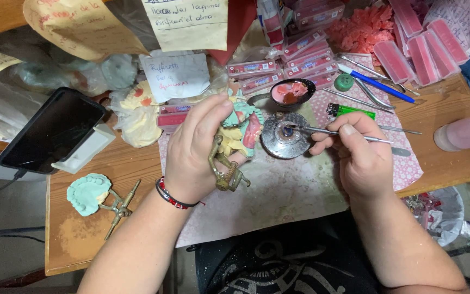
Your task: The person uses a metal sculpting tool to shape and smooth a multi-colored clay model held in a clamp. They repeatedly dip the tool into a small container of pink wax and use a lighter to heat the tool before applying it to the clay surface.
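Left hand, forearm angled up from lower left, red-and-black bracelet at the wrist, fingers curled and pinching a dental model just above the desk. Right hand, forearm rising from lower right, thumb and fingers pressed together around a thin metal instrument, tip touching the middle of a round metal dish just beside the model.

Pink flat boxes stacked behind the dish, more at upper right. White handwritten card behind the left hand; tan paper notes hanging along the top edge. Black phone propped at left.

Model: teal and yellowish plaster, pink wax showing on its right side, brass hinged frame hanging below, near centre over a pink patterned cloth. Second teal cast lying at lower left.
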